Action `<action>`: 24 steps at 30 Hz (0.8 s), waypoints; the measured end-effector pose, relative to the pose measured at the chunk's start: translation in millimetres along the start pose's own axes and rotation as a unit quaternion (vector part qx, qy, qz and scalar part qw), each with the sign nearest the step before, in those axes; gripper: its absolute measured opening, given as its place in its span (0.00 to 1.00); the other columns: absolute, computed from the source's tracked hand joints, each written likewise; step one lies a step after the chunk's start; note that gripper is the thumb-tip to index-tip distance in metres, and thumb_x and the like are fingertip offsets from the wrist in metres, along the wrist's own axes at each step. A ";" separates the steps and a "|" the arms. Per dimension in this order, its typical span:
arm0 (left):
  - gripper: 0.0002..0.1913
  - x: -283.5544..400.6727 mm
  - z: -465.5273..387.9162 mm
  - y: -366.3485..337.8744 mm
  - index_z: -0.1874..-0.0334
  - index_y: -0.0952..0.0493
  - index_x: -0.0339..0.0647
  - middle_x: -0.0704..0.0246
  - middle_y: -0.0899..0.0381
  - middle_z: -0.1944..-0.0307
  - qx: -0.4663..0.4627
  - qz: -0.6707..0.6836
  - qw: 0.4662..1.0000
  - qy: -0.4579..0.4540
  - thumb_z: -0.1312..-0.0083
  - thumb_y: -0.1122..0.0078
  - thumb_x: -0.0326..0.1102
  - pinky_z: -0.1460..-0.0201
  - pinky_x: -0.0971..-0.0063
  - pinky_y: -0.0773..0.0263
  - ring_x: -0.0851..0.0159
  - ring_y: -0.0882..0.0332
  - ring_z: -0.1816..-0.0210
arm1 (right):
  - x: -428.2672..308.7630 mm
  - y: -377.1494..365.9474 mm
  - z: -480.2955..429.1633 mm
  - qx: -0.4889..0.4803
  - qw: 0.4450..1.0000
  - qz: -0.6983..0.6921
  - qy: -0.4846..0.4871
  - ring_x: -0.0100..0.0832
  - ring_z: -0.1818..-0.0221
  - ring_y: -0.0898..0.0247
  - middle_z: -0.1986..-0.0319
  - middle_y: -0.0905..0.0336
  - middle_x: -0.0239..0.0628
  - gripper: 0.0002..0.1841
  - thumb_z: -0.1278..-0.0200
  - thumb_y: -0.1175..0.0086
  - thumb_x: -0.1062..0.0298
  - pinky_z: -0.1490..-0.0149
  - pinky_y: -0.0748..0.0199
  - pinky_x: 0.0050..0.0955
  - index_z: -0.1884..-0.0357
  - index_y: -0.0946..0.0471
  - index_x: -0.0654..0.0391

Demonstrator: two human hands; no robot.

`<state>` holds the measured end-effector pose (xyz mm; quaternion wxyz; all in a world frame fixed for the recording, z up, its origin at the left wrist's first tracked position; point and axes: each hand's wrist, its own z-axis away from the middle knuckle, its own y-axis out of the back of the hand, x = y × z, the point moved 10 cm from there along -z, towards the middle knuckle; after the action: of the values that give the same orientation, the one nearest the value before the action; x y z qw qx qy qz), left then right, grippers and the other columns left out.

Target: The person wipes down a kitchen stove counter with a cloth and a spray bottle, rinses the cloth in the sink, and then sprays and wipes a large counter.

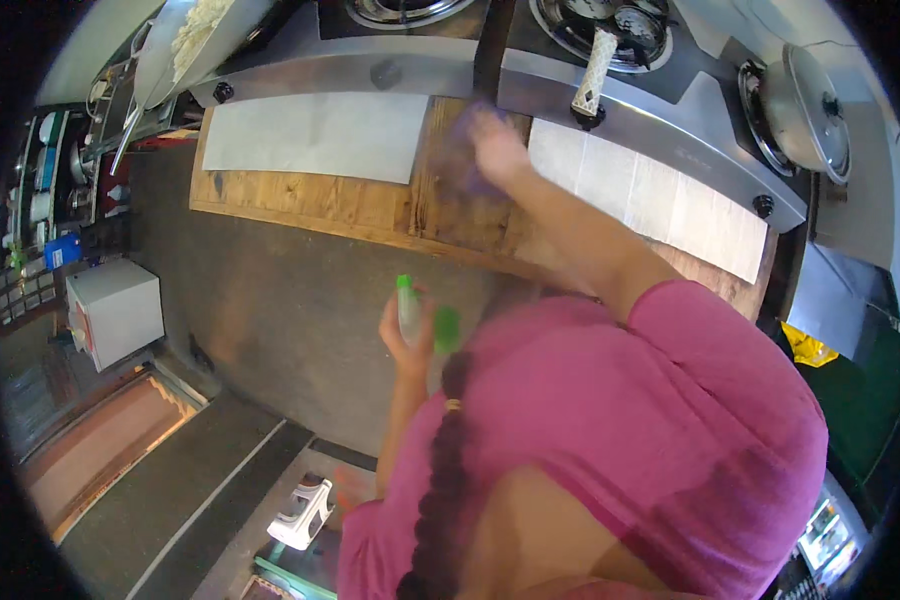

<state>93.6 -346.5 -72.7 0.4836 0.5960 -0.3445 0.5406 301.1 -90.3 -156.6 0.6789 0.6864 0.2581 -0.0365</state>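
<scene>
Blurred by motion, my right hand point(497, 146) is on a purple cloth point(480, 176) over the wooden tabletop point(457, 214), between two pale sheets and close to the stove's front. My left hand point(409, 330) is away from the table edge, over the floor, wrapped around a small translucent bottle point(408, 311) with a green cap. Beside that hand is a blurred green item point(447, 328); whether the hand touches it I cannot tell.
Metal stoves point(427, 64) line the table's far side, one bearing a pan with a wrapped handle point(596, 71). A lidded pot point(806, 112) stands far right. White sheets point(315, 139) lie on the table. At left are a pale box point(116, 311) and a dish rack point(41, 187).
</scene>
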 end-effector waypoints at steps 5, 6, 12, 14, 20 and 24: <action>0.10 -3.8 -6.4 -12.1 0.56 0.20 0.36 0.69 0.18 0.65 -0.014 -0.062 0.997 -0.050 0.40 0.35 0.23 0.59 0.75 0.26 0.73 0.23 0.64 | -2.2 -17.5 17.3 -0.003 0.992 0.124 -0.029 0.50 0.24 0.54 0.26 0.49 0.55 0.28 0.28 0.67 0.67 0.23 0.55 0.54 0.29 0.41 0.70; 0.09 -4.0 -7.0 -16.0 0.57 0.20 0.35 0.69 0.18 0.66 -0.009 -0.058 0.997 -0.056 0.40 0.35 0.23 0.59 0.74 0.26 0.72 0.23 0.64 | -9.6 -22.7 32.8 0.006 0.998 0.064 -0.005 0.50 0.23 0.54 0.26 0.50 0.56 0.28 0.29 0.66 0.67 0.23 0.55 0.53 0.30 0.40 0.70; 0.08 8.8 -23.6 -44.3 0.57 0.20 0.35 0.69 0.18 0.65 -0.012 0.071 0.997 -0.005 0.38 0.35 0.24 0.59 0.75 0.26 0.72 0.23 0.65 | -53.9 -9.9 157.2 -0.122 0.966 -0.080 0.214 0.47 0.23 0.54 0.26 0.47 0.51 0.33 0.40 0.51 0.71 0.22 0.55 0.50 0.30 0.38 0.66; 0.08 28.8 -36.5 -64.7 0.56 0.21 0.35 0.70 0.18 0.65 -0.047 0.029 0.998 -0.011 0.37 0.36 0.24 0.59 0.76 0.26 0.73 0.23 0.64 | -19.3 4.3 197.4 -0.143 0.957 -0.089 0.236 0.46 0.23 0.54 0.27 0.46 0.49 0.33 0.41 0.49 0.71 0.23 0.54 0.49 0.31 0.36 0.65; 0.10 66.8 -71.5 -103.2 0.54 0.22 0.35 0.73 0.20 0.66 -0.090 -0.056 0.987 -0.121 0.36 0.35 0.26 0.61 0.78 0.27 0.74 0.23 0.66 | 135.2 65.7 333.5 -0.144 0.982 -0.067 0.099 0.46 0.25 0.48 0.30 0.38 0.45 0.30 0.43 0.45 0.72 0.23 0.49 0.45 0.35 0.30 0.60; 0.11 99.3 -91.2 -127.7 0.53 0.22 0.35 0.71 0.18 0.64 -0.048 0.030 0.993 -0.100 0.36 0.33 0.28 0.59 0.75 0.26 0.72 0.23 0.64 | 237.0 154.9 429.7 -0.029 0.999 -0.001 -0.033 0.48 0.26 0.46 0.30 0.37 0.45 0.33 0.49 0.43 0.75 0.24 0.48 0.45 0.35 0.29 0.56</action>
<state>202.1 -211.1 -6.5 0.4582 0.6123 -0.4349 0.4753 697.5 -418.2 -142.6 0.7066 0.6647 0.2371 -0.0518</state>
